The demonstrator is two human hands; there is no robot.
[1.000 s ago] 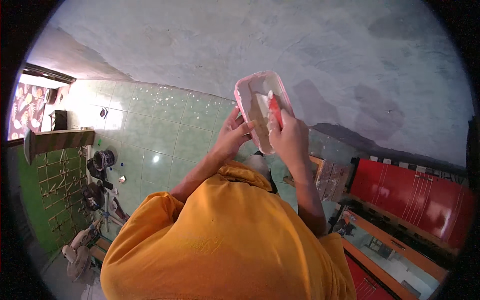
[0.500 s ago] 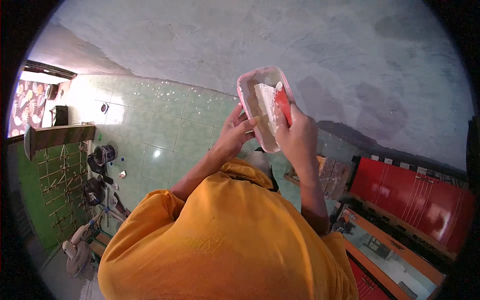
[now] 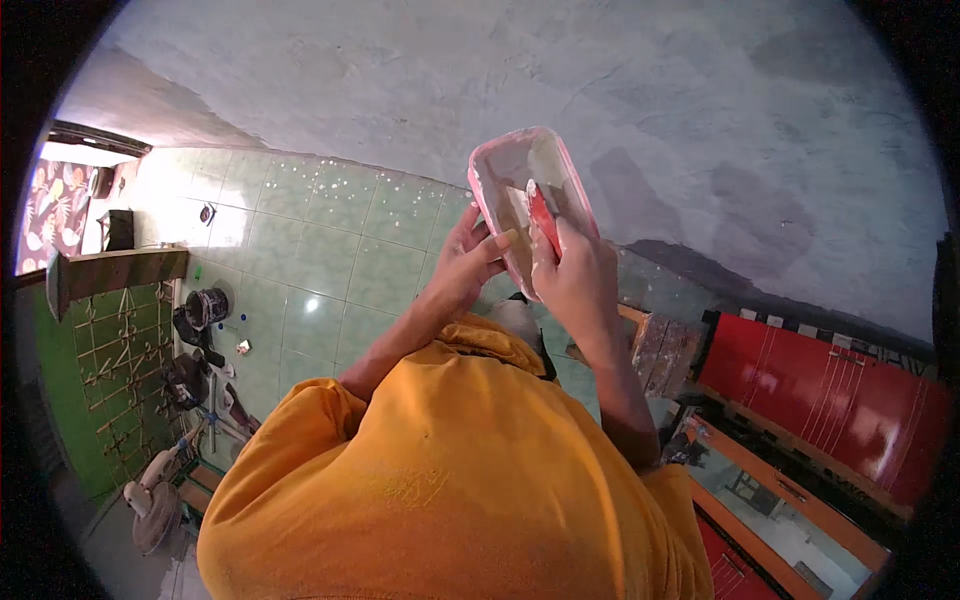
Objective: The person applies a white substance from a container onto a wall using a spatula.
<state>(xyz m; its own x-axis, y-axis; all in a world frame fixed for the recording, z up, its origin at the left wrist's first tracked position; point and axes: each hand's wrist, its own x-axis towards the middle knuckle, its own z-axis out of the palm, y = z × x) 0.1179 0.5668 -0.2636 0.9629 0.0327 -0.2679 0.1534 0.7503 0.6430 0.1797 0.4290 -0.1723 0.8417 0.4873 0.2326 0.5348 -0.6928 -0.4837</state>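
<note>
My left hand (image 3: 468, 262) grips the long side of a pink rectangular tub (image 3: 512, 165), thumb over the rim and fingers around the outside. Pale smears coat the tub's inner walls. With my right hand (image 3: 582, 285) I hold a scraper (image 3: 543, 218) by its red part, closed around it. The scraper reaches down inside the tub, where its pale blade is partly visible. White paste clings to the end of the red part. My right fingers hide the rest of the grip and the tub's near right side.
Ahead rises a grey plastered wall (image 3: 400, 80) with darker patches. White spots dot the green tiled floor (image 3: 330, 250) along its base. A dark bucket (image 3: 208, 309) and a fan (image 3: 155, 515) stand at left. A red-fronted cabinet (image 3: 800, 390) is at right.
The scraper has moved left and deeper into the tub with my right hand, its blade now showing less. The tub has tilted and shifted slightly. My left hand keeps its hold.
</note>
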